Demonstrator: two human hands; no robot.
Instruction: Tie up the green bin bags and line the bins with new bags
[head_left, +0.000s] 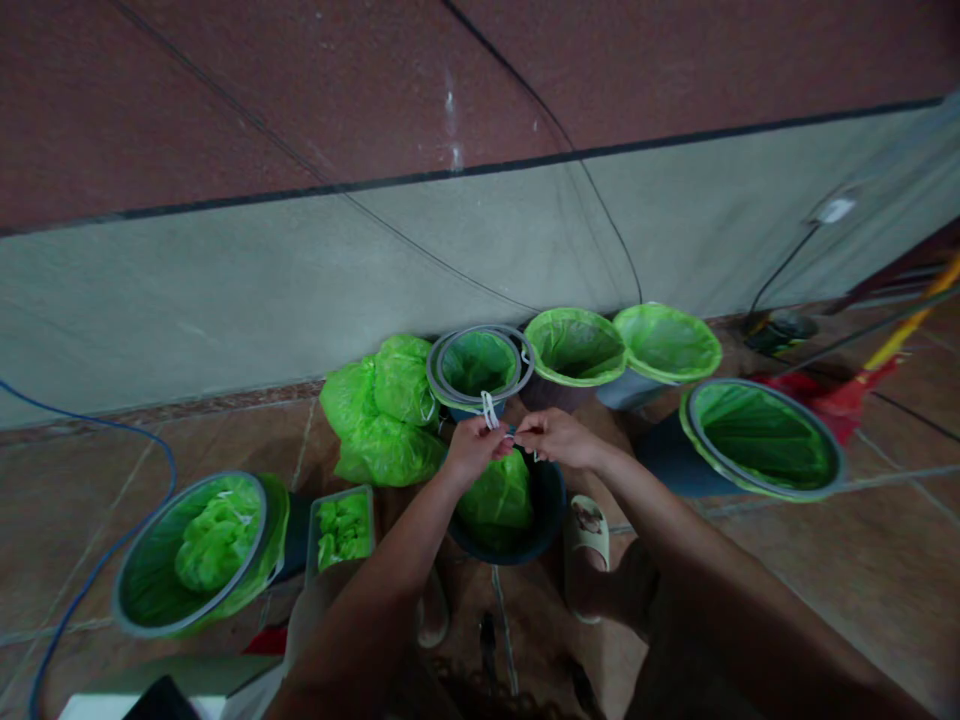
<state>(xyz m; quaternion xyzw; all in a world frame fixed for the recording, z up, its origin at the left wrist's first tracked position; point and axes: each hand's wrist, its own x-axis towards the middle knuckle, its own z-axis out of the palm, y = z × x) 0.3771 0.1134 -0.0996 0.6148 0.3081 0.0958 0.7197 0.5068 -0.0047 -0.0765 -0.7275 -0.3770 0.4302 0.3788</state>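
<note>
A green garbage bag (496, 498) sits inside a dark round bin (553, 512) between my feet. Above it, my left hand (472, 446) is closed on a white drawstring (490, 410), whose loop sticks up past the fingers. My right hand (559, 436) pinches at the same cord, its fingertips meeting those of the left. A short white end shows below the right fingers. The hands hide the top of the bag, so I cannot see how its mouth is closed.
Filled green bags (386, 410) lean by the wall. Lined bins stand along it: a grey-rimmed bin (431, 365), a middle bin (574, 382), a right bin (637, 390). Others are a far-right bin (667, 462) and a left bin (124, 590). A small tub (310, 560) holds folded green bags.
</note>
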